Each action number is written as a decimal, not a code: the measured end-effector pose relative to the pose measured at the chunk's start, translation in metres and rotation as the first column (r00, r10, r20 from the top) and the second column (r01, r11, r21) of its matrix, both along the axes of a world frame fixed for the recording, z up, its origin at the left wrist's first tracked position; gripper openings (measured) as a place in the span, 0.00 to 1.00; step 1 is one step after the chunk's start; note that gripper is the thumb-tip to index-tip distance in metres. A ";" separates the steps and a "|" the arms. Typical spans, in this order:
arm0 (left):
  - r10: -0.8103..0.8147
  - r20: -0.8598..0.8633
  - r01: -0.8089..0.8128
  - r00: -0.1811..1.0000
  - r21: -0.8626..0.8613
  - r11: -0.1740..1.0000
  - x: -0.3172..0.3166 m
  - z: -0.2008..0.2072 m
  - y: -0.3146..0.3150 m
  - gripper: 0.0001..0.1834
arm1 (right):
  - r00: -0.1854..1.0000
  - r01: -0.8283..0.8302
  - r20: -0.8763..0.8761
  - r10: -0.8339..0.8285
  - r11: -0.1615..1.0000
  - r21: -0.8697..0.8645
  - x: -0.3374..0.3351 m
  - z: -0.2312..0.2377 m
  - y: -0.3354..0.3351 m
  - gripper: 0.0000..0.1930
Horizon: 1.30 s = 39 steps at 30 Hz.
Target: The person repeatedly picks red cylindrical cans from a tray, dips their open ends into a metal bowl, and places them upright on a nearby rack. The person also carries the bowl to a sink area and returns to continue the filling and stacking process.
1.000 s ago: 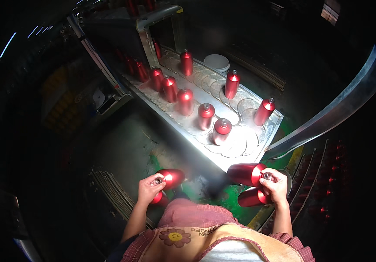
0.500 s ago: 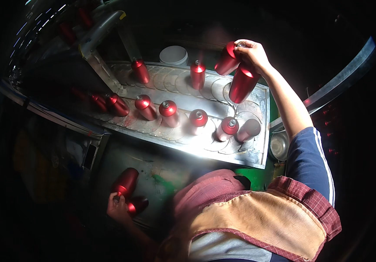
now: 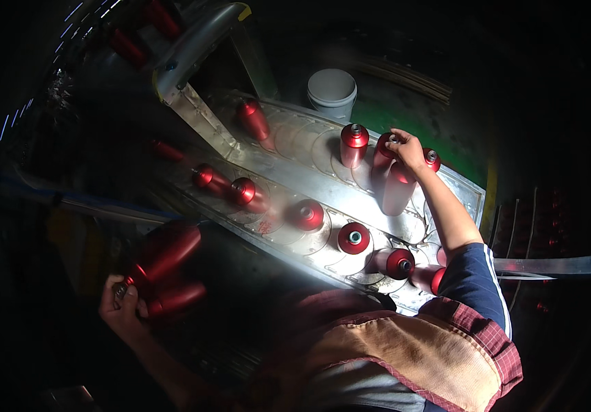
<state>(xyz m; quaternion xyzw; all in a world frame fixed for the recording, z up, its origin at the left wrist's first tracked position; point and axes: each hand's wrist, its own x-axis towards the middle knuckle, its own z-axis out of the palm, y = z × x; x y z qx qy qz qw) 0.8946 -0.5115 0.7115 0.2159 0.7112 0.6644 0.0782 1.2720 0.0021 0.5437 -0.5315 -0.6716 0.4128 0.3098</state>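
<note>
My right hand [image 3: 407, 150] is closed at the neck of a red metal bottle [image 3: 382, 163] over the far lane of the metal conveyor [image 3: 288, 175]. A second red bottle [image 3: 398, 191] is just under the same hand; its neck is hidden. Beyond my wrist shows another red bottle [image 3: 431, 161], its lower part covered by my arm. To the left of the hand, a red bottle [image 3: 354, 143] stands upright. Low at the left, my left hand [image 3: 124, 302] grips two red bottles by their necks, one above [image 3: 166, 254] and one below [image 3: 175, 300], clear of the conveyor.
Several red bottles line the near lane, among them one bottle [image 3: 354, 238] with an open neck. Another bottle [image 3: 253, 118] is by the metal frame [image 3: 203, 120] at the left. A white bucket [image 3: 332, 93] stands behind the conveyor. A curved metal strip [image 3: 556, 266] juts out at the right.
My right hand has come down toward the conveyor with its bottles. My left hand has moved left, still holding two bottles. The whole view has turned.
</note>
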 end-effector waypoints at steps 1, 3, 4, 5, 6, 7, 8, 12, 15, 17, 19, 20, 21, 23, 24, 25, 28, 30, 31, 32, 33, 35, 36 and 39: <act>-0.073 -0.028 0.074 0.997 0.036 0.997 -0.021 0.015 0.025 0.13 | 1.000 -0.028 -0.001 0.028 0.998 0.054 -0.005 0.013 -0.011 0.23; -0.205 -0.063 0.212 0.977 0.123 0.970 -0.059 0.037 0.085 0.14 | 0.996 -0.060 -0.057 0.064 0.995 0.077 -0.020 0.037 -0.030 0.23; -0.254 -0.063 0.260 0.965 0.141 0.955 -0.076 0.043 0.118 0.15 | 0.992 -0.081 -0.092 0.091 0.991 0.103 -0.024 0.050 -0.042 0.23; -0.323 -0.056 0.328 0.945 0.120 0.937 -0.092 0.046 0.151 0.16 | 0.989 -0.072 -0.123 0.083 0.993 0.095 -0.027 0.061 -0.054 0.22; -0.405 -0.048 0.408 0.913 0.115 0.906 -0.107 0.049 0.186 0.15 | 0.985 -0.067 -0.154 0.080 0.994 0.091 -0.029 0.073 -0.065 0.22; -0.482 -0.066 0.487 0.874 0.130 0.864 -0.119 0.048 0.220 0.15 | 0.979 -0.066 -0.185 0.081 0.994 0.090 -0.032 0.085 -0.076 0.21; -0.541 -0.040 0.542 0.840 0.112 0.833 -0.130 0.046 0.253 0.15 | 0.964 -0.075 -0.243 0.108 0.987 0.141 -0.036 0.096 -0.086 0.21; -0.678 0.103 0.680 0.728 0.026 0.733 -0.160 0.015 0.365 0.14 | 0.957 0.151 -0.276 -0.089 0.966 0.210 -0.040 0.135 -0.111 0.18; -0.680 0.174 0.696 0.713 -0.060 0.715 -0.172 -0.034 0.428 0.14 | 0.918 0.308 -0.324 -0.230 0.927 0.213 -0.040 0.151 -0.122 0.16; -0.691 0.227 0.722 0.686 -0.096 0.685 -0.179 -0.068 0.461 0.12 | 0.879 0.373 -0.397 -0.264 0.899 0.228 -0.040 0.155 -0.123 0.15; -0.694 0.269 0.739 0.668 -0.133 0.660 -0.190 -0.099 0.482 0.11 | 0.862 0.393 -0.426 -0.274 0.893 0.221 -0.044 0.154 -0.119 0.15; -0.705 0.266 0.751 0.657 -0.148 0.644 -0.194 -0.113 0.489 0.11 | 0.853 0.406 -0.441 -0.281 0.887 0.220 -0.047 0.152 -0.116 0.15; -0.703 0.275 0.754 0.655 -0.189 0.629 -0.200 -0.123 0.495 0.11 | 0.847 0.436 -0.433 -0.310 0.870 0.231 -0.051 0.148 -0.110 0.14; -0.713 0.298 0.772 0.634 -0.202 0.603 -0.207 -0.137 0.507 0.11 | 0.845 0.474 -0.411 -0.342 0.836 0.278 -0.059 0.139 -0.090 0.14; -0.693 0.310 0.759 0.651 -0.237 0.607 -0.212 -0.142 0.504 0.11 | 0.842 0.475 -0.410 -0.352 0.843 0.252 -0.063 0.132 -0.083 0.13; -0.702 0.340 0.778 0.625 -0.199 0.596 -0.216 -0.142 0.503 0.13 | 0.839 0.504 -0.367 -0.401 0.828 0.246 -0.068 0.124 -0.073 0.13; -0.690 0.386 0.773 0.612 -0.112 0.624 -0.224 -0.133 0.485 0.22 | 0.855 0.498 -0.299 -0.423 0.831 0.247 -0.088 0.093 -0.035 0.12; -0.720 0.335 0.754 0.607 0.043 0.656 -0.231 -0.115 0.467 0.26 | 0.871 0.469 -0.296 -0.392 0.843 0.265 -0.104 0.075 -0.008 0.12; -0.736 0.336 0.754 0.588 0.102 0.649 -0.238 -0.106 0.452 0.24 | 0.873 0.462 -0.302 -0.382 0.846 0.265 -0.113 0.066 -0.001 0.12; -0.736 0.346 0.738 0.581 0.156 0.656 -0.239 -0.098 0.436 0.22 | 0.893 0.404 -0.319 -0.316 0.877 0.261 -0.117 0.063 0.003 0.13; -0.753 0.278 0.743 0.597 0.163 0.649 -0.239 -0.089 0.419 0.19 | 0.899 0.360 -0.348 -0.266 0.901 0.242 -0.122 0.061 0.005 0.13; -0.772 0.250 0.754 0.584 0.183 0.630 -0.239 -0.075 0.386 0.16 | 0.911 0.262 -0.366 -0.189 0.951 0.162 -0.133 0.059 -0.003 0.16; -0.796 0.221 0.761 0.564 0.237 0.604 -0.236 -0.071 0.376 0.15 | 0.930 0.244 -0.333 -0.156 0.939 0.241 -0.138 0.061 -0.007 0.16; -0.753 0.313 0.754 0.579 0.146 0.640 -0.241 -0.078 0.348 0.14 | 0.929 0.270 -0.331 -0.167 0.916 0.296 -0.156 0.080 -0.020 0.16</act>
